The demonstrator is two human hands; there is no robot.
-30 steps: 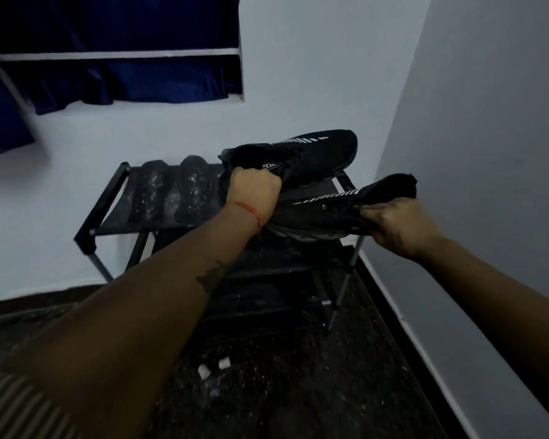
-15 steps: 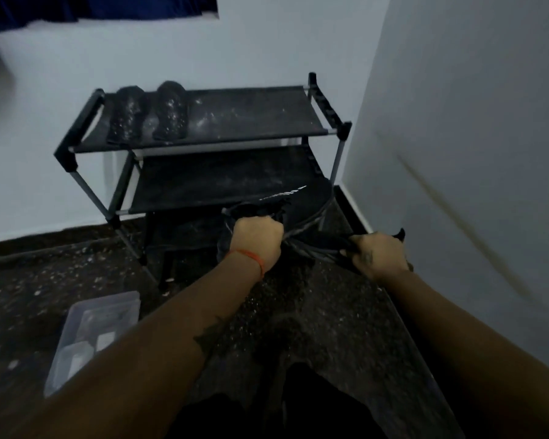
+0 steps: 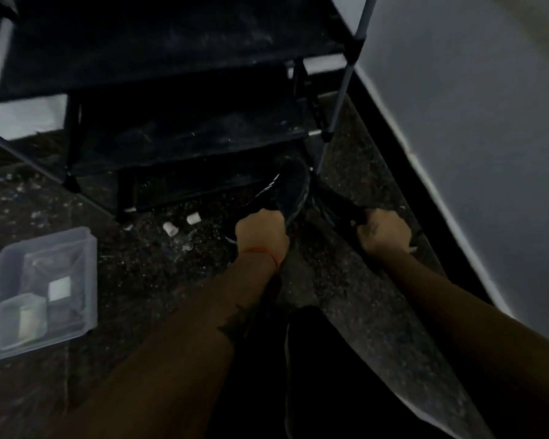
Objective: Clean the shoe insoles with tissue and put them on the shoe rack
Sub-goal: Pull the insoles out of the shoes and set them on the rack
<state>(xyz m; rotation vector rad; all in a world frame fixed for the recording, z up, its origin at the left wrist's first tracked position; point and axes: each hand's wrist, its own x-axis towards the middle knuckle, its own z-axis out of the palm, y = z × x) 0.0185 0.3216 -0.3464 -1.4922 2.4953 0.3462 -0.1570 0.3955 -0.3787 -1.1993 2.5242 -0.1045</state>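
— Where are the shoes now?
— Lower than before, down by the floor (image 3: 159, 264) in front of the shoe rack (image 3: 159, 52). The left hand (image 3: 261, 233) is closed on one black shoe (image 3: 290, 188), the right hand (image 3: 383, 231) closed on the other shoe (image 3: 338, 207).
— And the insoles?
— They are out of view now.

You have a black knit shoe with white stripes (image 3: 286, 191), a thin red thread band (image 3: 260, 250) on your left wrist, a dark speckled stone floor (image 3: 159, 264), a translucent grey plastic box (image 3: 42, 293) and a pale grey painted wall (image 3: 476, 128)
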